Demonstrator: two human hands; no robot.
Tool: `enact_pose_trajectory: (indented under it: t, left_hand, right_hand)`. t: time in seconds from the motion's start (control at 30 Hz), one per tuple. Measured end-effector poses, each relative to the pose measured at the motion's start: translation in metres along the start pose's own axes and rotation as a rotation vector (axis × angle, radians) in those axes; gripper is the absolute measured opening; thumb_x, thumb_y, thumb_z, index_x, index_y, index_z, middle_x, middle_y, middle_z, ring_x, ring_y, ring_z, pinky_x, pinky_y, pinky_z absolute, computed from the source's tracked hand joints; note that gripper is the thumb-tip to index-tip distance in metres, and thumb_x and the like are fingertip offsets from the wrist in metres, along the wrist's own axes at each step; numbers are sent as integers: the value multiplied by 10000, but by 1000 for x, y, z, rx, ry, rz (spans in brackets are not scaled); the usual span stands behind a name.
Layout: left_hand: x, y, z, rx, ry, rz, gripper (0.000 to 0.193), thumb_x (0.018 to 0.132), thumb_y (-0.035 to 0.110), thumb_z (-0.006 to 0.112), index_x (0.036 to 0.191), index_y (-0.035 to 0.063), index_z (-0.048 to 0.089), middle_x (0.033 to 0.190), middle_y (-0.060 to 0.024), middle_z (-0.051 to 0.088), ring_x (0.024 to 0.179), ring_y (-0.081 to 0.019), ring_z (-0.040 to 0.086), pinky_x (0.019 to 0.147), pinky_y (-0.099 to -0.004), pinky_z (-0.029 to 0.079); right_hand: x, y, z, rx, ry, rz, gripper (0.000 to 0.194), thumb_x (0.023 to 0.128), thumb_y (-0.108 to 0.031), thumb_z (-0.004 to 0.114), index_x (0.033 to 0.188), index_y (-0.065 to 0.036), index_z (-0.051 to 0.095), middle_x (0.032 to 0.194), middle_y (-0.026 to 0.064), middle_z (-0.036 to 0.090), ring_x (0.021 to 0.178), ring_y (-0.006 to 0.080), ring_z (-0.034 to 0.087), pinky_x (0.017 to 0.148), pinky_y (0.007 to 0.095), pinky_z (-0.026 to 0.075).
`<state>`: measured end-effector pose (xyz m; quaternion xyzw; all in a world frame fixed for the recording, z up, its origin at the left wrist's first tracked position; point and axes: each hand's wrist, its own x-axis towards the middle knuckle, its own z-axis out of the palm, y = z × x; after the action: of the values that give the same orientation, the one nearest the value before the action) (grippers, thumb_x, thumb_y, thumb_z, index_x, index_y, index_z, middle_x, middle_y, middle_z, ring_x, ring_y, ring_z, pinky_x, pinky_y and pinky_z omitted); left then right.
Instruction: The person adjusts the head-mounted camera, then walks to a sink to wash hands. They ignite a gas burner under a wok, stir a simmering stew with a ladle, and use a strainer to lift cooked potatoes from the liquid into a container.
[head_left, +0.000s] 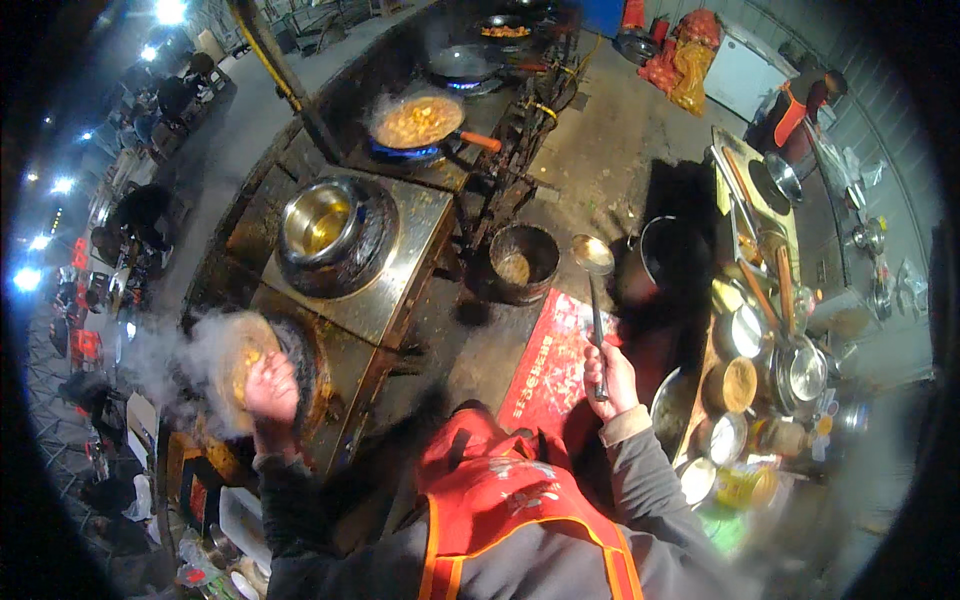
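Observation:
My left hand (271, 386) is closed at the near edge of a steaming wok (238, 352) with yellowish food in it. The wok sits off to the left of its dark burner ring (306, 367), and the fingers hide the grip itself. In my right hand (613, 379) is the handle of a metal ladle (592, 259). Its bowl points away from me, above the floor and a red mat (536, 367) bearing writing. Ahead of my left hand, a steel pot (319, 217) with yellowish liquid stands on the metal stove top (405, 259).
Another wok of food (420, 122) sits over blue flame, its orange handle (480, 140) jutting toward the aisle. Beyond it is a dark wok (465, 64) over flame. A blackened bucket (525, 262) stands on the floor. Bowls and a wooden-lidded container (731, 385) crowd the right counter. A person (795, 112) bends at the far right.

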<state>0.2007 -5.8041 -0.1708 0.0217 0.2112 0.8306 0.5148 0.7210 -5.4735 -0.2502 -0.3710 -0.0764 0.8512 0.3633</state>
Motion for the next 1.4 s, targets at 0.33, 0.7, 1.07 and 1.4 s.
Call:
enact_pose_trajectory:
  t: [0.33,0.7,1.07,1.4]
  left_hand:
    - [310,-198,74,29,153,-147,270,1154,314,508,973,121,560,727,45,421,540,-59,372,402,-197,296]
    - [647,-281,237,39,213,-52,151,1056,108,602,1127,-23,631,998,-103,664,790,-165,590,663,-253,485]
    - [1005,-315,269,265,267,490,332,1063,281,666,1167,-21,577,1029,-177,678,982,-289,654,934,-390,575]
    - [1269,-288,261,549,745,246,583,1117,505,445,1406,36,638,1418,-137,654,1296,-289,559,1042,-489,458]
  right_hand:
    - [172,-191,57,-47,-76,-21,260,1133,-279,568,1256,-59,632,824,-43,585,574,33,474,444,185,409]
    - [411,-393,208,-324,-120,-23,241,1120,-253,597,1278,-78,644,761,-57,532,536,52,457,439,220,370]
    - [725,-544,339,-552,-373,242,297,1116,-244,604,1356,-70,576,767,-46,492,535,25,410,435,193,351]
    - [902,-665,422,-948,-284,368,272,1110,-216,568,1348,-86,587,723,-65,441,511,32,403,429,209,342]
